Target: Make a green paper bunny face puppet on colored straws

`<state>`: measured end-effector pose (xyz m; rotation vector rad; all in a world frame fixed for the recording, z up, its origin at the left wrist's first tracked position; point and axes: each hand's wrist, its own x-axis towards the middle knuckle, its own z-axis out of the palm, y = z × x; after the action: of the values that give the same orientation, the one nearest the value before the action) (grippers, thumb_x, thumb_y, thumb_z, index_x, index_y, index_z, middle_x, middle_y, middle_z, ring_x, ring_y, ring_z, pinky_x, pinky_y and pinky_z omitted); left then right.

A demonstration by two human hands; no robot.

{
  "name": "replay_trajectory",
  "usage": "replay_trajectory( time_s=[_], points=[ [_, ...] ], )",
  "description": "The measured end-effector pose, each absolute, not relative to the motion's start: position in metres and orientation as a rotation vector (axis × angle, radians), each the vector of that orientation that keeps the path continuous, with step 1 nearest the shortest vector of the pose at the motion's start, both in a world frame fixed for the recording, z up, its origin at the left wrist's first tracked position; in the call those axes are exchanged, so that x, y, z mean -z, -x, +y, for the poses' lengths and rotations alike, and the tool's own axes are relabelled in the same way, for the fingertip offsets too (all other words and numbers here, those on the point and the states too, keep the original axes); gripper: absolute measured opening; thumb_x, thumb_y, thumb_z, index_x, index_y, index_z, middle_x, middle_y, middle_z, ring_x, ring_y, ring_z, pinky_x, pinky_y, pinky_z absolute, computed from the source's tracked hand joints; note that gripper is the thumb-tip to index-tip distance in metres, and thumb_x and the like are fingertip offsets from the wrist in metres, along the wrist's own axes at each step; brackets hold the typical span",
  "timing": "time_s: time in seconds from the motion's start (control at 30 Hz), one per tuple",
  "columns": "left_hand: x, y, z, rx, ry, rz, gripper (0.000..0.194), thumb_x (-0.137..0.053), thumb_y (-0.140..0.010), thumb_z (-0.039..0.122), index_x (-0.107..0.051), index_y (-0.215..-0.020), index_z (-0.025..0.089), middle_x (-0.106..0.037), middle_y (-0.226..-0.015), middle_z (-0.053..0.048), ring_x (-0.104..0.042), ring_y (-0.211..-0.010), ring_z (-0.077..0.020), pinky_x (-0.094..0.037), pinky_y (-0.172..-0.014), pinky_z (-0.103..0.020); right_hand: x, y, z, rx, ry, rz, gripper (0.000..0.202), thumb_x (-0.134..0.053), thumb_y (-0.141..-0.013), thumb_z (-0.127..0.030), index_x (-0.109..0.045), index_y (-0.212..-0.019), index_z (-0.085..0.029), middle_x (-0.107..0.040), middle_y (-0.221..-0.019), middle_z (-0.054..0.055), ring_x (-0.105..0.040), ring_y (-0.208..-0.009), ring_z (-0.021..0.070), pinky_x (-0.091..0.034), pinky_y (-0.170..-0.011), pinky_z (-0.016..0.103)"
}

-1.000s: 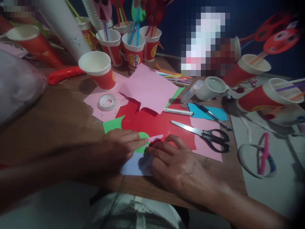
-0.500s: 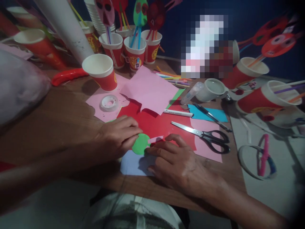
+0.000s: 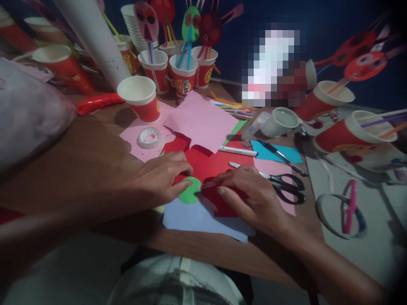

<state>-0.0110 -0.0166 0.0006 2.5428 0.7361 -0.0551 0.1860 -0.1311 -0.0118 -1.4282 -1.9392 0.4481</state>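
A small green paper disc (image 3: 190,191) lies over red paper (image 3: 203,164) and pale blue paper (image 3: 190,217). My left hand (image 3: 165,176) rests at the disc's left edge, thumb and fingers apart, the thumb touching it. A narrow pink strip (image 3: 208,185) reaches from the disc's right side toward my right hand (image 3: 251,195). That hand is spread low over the red paper, its thumb apart from the fingers, and it covers part of the black-handled scissors (image 3: 288,182). Whether its fingertips touch the strip is hard to see.
A white tape roll (image 3: 149,137) lies on pink paper left of centre, beside a red paper cup (image 3: 140,103). A marker (image 3: 238,151), a pen (image 3: 282,157), a glue bottle (image 3: 256,126) and a mug (image 3: 281,122) are at the right. Cups with paper faces stand behind.
My right hand has moved right and up, away from the disc, and its fingers have spread. More of the blue paper shows. The view has shifted slightly.
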Motion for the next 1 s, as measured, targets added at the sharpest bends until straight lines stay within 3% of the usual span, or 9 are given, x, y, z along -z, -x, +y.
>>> replay_trajectory(
  time_s=[0.2,0.37,0.6,0.83,1.0],
  points=[
    [0.001,0.011,-0.018,0.013,-2.536,0.724,0.021,-0.057,-0.081,0.032,-0.061,-0.095,0.017,-0.055,-0.096,-0.003,-0.053,-0.089,-0.0180,-0.042,-0.076,-0.032,0.015,-0.191,-0.131,-0.408,1.458,-1.908,0.014,-0.053,-0.088,-0.020,-0.065,-0.082,-0.017,-0.072,-0.082,0.003,-0.063,-0.074,0.0159,-0.039,-0.076,0.034],
    [0.001,0.027,-0.023,-0.167,-2.706,0.419,0.035,-0.062,-0.080,0.029,-0.056,-0.113,0.019,-0.054,-0.119,-0.008,-0.046,-0.111,-0.0224,-0.037,-0.094,-0.037,0.018,-0.192,-0.130,-0.409,1.471,-1.912,0.014,-0.053,-0.088,-0.021,-0.065,-0.083,-0.017,-0.072,-0.081,0.004,-0.062,-0.074,0.0167,-0.039,-0.076,0.034],
    [0.011,0.032,-0.018,-0.070,-2.817,0.225,0.049,-0.064,-0.080,0.033,-0.050,-0.123,0.014,-0.056,-0.122,-0.013,-0.047,-0.112,-0.0279,-0.039,-0.092,-0.043,0.019,-0.190,-0.130,-0.427,1.480,-1.920,0.016,-0.052,-0.088,-0.021,-0.066,-0.084,-0.017,-0.072,-0.080,0.004,-0.062,-0.072,0.0172,-0.039,-0.076,0.035],
    [0.015,0.028,-0.011,-0.104,-2.850,0.133,0.030,-0.054,-0.086,0.037,-0.060,-0.109,0.018,-0.060,-0.116,-0.010,-0.051,-0.104,-0.0267,-0.041,-0.086,-0.042,0.020,-0.192,-0.129,-0.421,1.466,-1.915,0.013,-0.054,-0.087,-0.020,-0.066,-0.084,-0.017,-0.071,-0.080,0.004,-0.061,-0.071,0.0171,-0.037,-0.076,0.035],
    [0.012,0.026,-0.015,-0.167,-2.869,0.142,0.022,-0.052,-0.087,0.029,-0.063,-0.104,0.018,-0.063,-0.111,-0.009,-0.055,-0.101,-0.0252,-0.043,-0.085,-0.041,0.020,-0.194,-0.128,-0.415,1.479,-1.910,0.013,-0.054,-0.087,-0.021,-0.066,-0.082,-0.017,-0.070,-0.077,0.003,-0.059,-0.068,0.0160,-0.037,-0.073,0.033]
  ],
)
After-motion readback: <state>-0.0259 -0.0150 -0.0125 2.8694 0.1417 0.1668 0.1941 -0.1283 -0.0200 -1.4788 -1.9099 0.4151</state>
